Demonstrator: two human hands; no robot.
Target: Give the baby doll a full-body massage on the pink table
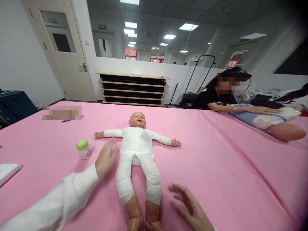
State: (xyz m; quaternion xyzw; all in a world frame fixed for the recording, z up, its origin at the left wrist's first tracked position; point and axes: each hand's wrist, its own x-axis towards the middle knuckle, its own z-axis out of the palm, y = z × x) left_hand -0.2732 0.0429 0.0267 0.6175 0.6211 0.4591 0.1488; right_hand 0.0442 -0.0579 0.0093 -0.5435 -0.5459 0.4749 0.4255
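Note:
A baby doll (pixel 136 141) in a white cloth body lies on its back on the pink sheet (pixel 207 166), arms spread wide and feet toward me. Beside its outstretched arm on the left, my left hand (pixel 107 157) hovers with fingers apart, slightly blurred, holding nothing. My right hand (pixel 189 205) is to the right of the doll's lower legs, its fingers parted and nothing in them. A small jar (pixel 84 149) with a green lid stands left of my left hand.
At the right, another person (pixel 216 93) leans over a second doll (pixel 260 118). A white flat object (pixel 8 173) lies at the left edge. A pen (pixel 72 119) rests near a blurred-out item. Behind the table are a shelf rack (pixel 133 88) and a door (pixel 60 48).

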